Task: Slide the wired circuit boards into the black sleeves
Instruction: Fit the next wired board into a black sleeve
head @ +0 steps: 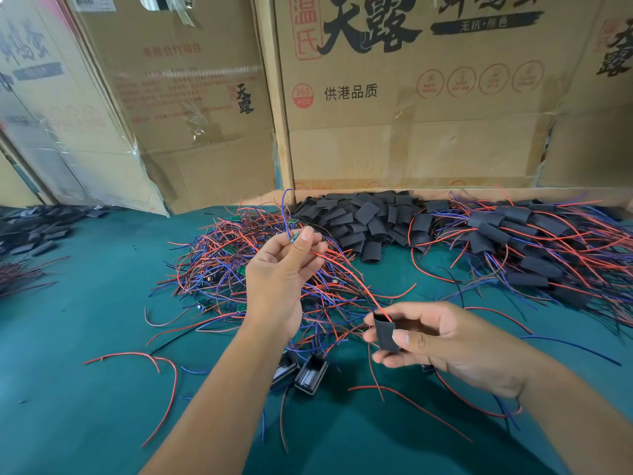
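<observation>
My left hand (281, 269) is raised over the wire pile and pinches a small green circuit board (295, 236) between thumb and fingers. Red and blue wires (346, 272) trail from the board down to the right. My right hand (442, 341) holds a short black sleeve (386, 332) between thumb and fingers, its open end up. The red wire's tip reaches the sleeve's mouth. The board itself is outside the sleeve, well above and left of it.
A tangle of loose wired boards (239, 269) lies on the green table (85, 389). Empty black sleeves (363, 221) are heaped at the back. Sleeved boards (534, 248) pile up at right. Cardboard boxes (411, 97) wall the back. Two small black housings (310, 373) lie under my arms.
</observation>
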A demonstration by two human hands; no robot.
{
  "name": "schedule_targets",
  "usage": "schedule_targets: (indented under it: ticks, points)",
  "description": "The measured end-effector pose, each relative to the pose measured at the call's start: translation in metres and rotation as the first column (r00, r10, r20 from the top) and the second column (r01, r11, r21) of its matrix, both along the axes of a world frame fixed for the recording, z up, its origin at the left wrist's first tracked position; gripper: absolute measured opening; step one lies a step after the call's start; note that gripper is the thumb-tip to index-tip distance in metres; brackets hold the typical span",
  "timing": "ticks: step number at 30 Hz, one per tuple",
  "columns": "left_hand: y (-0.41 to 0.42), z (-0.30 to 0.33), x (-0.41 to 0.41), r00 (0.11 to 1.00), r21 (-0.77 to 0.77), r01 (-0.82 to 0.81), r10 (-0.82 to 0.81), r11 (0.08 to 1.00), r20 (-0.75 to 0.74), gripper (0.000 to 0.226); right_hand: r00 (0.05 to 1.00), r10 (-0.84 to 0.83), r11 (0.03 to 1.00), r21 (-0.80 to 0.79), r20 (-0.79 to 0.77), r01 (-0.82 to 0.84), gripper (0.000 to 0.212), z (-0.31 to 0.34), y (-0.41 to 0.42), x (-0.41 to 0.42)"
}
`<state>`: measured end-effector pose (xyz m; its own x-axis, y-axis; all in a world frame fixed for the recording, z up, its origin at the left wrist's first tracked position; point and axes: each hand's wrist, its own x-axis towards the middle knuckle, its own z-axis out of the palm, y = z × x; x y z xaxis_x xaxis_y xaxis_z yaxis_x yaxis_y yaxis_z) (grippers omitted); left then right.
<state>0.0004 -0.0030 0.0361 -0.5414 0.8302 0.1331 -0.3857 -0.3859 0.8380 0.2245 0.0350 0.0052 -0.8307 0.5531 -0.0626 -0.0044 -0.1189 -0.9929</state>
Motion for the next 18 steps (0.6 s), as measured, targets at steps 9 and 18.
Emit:
schedule_targets:
  ticks: [9,18]
  points:
    - [0.000,-0.002,-0.002,1.000,-0.014,-0.014,0.014,1.000,-0.012,0.020,1.000,0.005,1.000,-0.005,-0.010,-0.005,0.042,0.001,0.003,0.001]
    - [-0.003,0.000,0.009,0.998,-0.038,0.016,-0.018,0.999,-0.059,0.021,0.996,-0.045,0.992,0.124,0.076,0.035,0.032,0.006,0.001,0.001]
